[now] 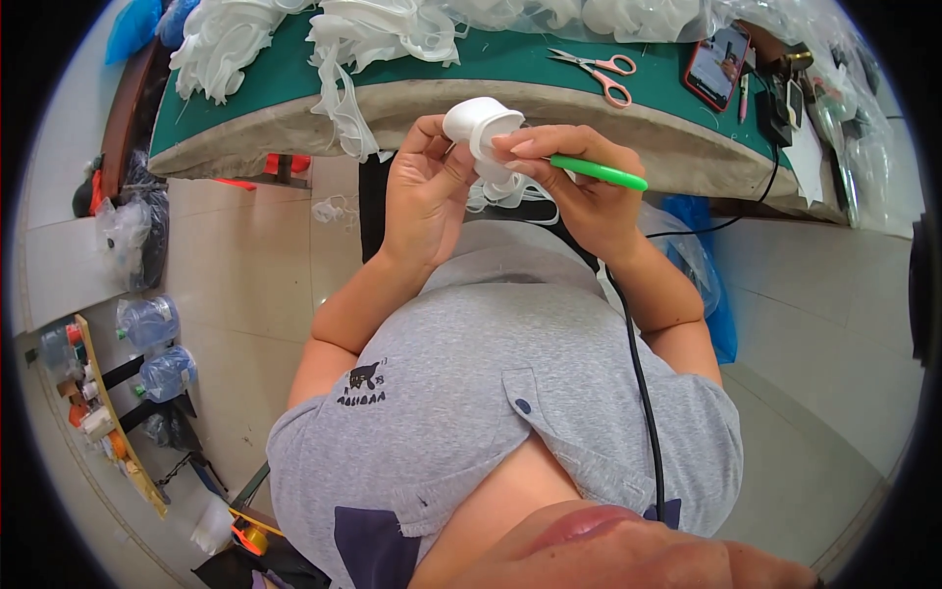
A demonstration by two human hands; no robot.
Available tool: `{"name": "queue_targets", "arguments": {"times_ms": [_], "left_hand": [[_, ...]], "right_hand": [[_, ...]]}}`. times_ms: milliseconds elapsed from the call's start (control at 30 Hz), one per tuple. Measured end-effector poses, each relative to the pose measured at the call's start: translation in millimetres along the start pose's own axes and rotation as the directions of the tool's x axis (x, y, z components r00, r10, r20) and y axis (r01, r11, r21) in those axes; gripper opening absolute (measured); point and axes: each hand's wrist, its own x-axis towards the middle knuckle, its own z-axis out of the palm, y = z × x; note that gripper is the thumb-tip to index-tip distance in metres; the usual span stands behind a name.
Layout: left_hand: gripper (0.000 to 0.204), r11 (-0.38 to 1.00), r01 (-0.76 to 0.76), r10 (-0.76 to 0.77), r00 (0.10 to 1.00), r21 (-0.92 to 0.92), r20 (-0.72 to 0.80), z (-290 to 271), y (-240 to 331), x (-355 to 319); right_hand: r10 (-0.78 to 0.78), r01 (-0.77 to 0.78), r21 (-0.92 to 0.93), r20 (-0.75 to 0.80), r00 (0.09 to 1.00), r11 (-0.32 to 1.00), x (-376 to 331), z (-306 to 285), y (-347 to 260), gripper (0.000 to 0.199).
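One white piece [477, 119] held up at near edge of bench [510, 65]. Left hand [430, 187]: fingers curled snugly round its left side. Right hand [599, 187]: fingertips closed at its right side, green tool [613, 175] gripped. Beyond: scissors [592, 66], phone [717, 65], white fabric [388, 37].

Head view: from head height, facing down, fisheye-wide
Lower face [613, 555]: very close, cut by the bottom edge
Grey shirt [461, 353]: near, across the middle
Left hand [429, 187] and right hand [596, 187]: farther out, above centre
Green tabletop [491, 61]: beyond, along the top
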Motion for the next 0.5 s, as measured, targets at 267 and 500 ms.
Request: {"name": "queue_targets", "arguments": {"times_ms": [267,500], "left_hand": [[0.020,0.999,-0.038,0.040,0.998,0.034,-0.039,-0.4,-0.2,-1.0],[0.020,0.988,-0.138,0.143,0.988,0.076,-0.062,-0.3,2.3,-0.4]], "right_hand": [[-0.042,0.042,-0.101,-0.002,0.999,0.994,-1.5,0.7,-1.4,0.012],[-0.060,0.060,-0.143,0.002,0.998,0.988,-2.6,1.3,-3.9,0.013]]}}
